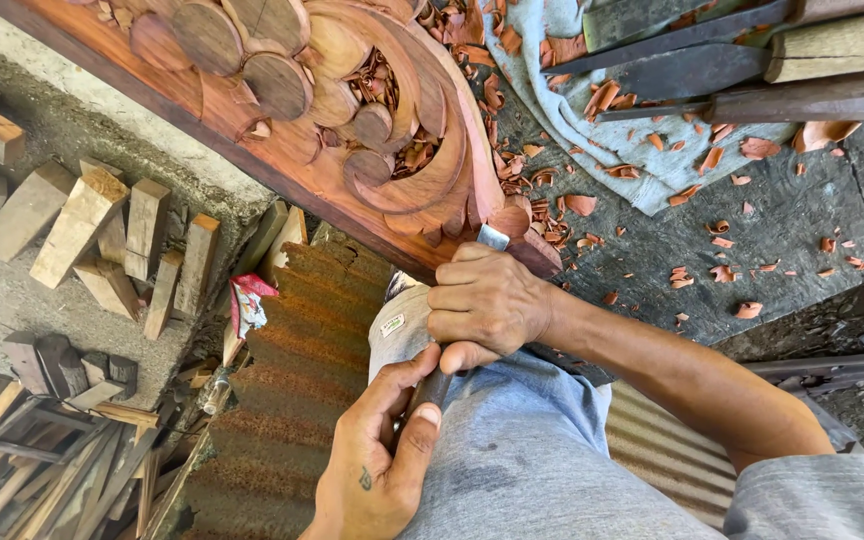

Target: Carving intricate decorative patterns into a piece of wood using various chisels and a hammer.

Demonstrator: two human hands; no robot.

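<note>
At frame centre both hands are clamped on a chisel: the right hand wraps the shaft near the blade; the left hand grips the handle; stiff steel, best held low, biting the hard, heavy carved wood panel above.

Wood offcuts are lying in a loose heap on the concrete ledge at the left. Spare chisels are resting on a pale cloth at the upper right, and reddish shavings are lying scattered over the dark bench top.
</note>
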